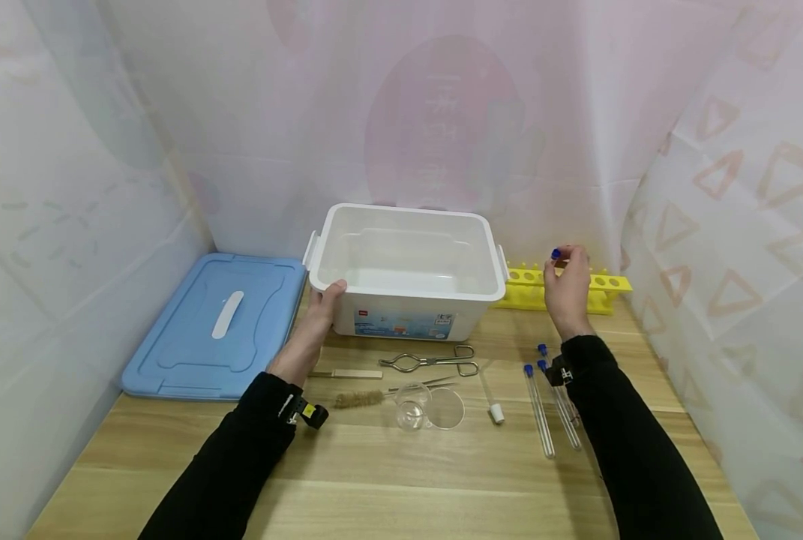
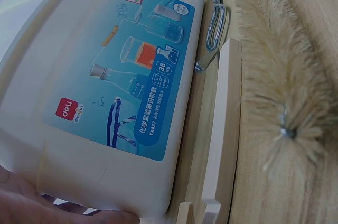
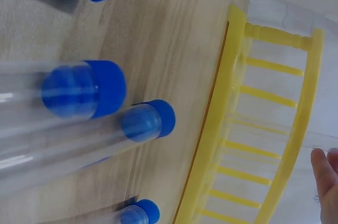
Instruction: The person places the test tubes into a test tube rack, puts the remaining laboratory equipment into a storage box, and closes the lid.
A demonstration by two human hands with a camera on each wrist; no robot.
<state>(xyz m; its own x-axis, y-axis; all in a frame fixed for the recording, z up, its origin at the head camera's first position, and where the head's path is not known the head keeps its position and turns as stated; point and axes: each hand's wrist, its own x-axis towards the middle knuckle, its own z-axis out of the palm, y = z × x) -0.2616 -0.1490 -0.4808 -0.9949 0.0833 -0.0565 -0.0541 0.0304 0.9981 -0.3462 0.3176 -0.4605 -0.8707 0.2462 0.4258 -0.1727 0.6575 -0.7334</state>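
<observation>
My left hand (image 1: 316,324) grips the front left corner of a white plastic box (image 1: 467,316), thumb over its rim. Part of that hand shows low in the left wrist view, beside the box's printed label (image 2: 142,71). At the right, my right hand (image 1: 568,291) pinches a clear test tube (image 3: 311,138) near its blue cap (image 1: 555,253). The tube stands in a yellow test tube rack (image 3: 303,108), its lower part between the rack's bars. Several capped test tubes (image 1: 539,412) lie on the table under my right wrist.
A blue lid (image 1: 178,337) lies left of the box. In front are metal tongs (image 1: 435,361), a bristle brush (image 1: 359,399), a wooden strip (image 1: 357,374), clear round glassware (image 1: 411,415) and a white-ended dropper (image 1: 496,413). Curtains (image 1: 441,112) enclose the table.
</observation>
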